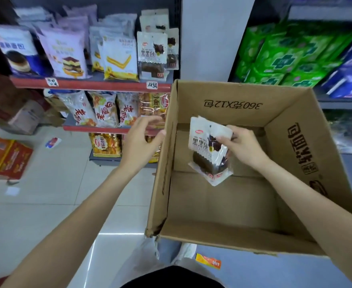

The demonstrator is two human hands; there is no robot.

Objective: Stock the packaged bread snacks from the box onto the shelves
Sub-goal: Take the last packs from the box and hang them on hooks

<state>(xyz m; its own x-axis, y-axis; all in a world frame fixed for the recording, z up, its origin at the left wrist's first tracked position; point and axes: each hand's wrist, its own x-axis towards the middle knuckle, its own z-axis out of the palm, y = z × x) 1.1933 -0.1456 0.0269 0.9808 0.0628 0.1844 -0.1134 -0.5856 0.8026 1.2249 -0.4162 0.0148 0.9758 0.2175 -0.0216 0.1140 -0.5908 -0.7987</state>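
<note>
A white packet of dark bread (210,149) hangs upright in the middle of the frame, over the open cardboard box (295,142) whose floor shows bare below it. The right hand (242,147) pinches the packet's upper right edge between thumb and curled fingers. The left hand (138,140) hovers just left of the box's left wall, fingers loosely spread and holding nothing. Matching dark bread packets (152,55) stand on the upper red-edged shelf (92,85) at upper centre, beside yellow and purple cake bags. Green packs (283,57) fill the upper right.
</note>
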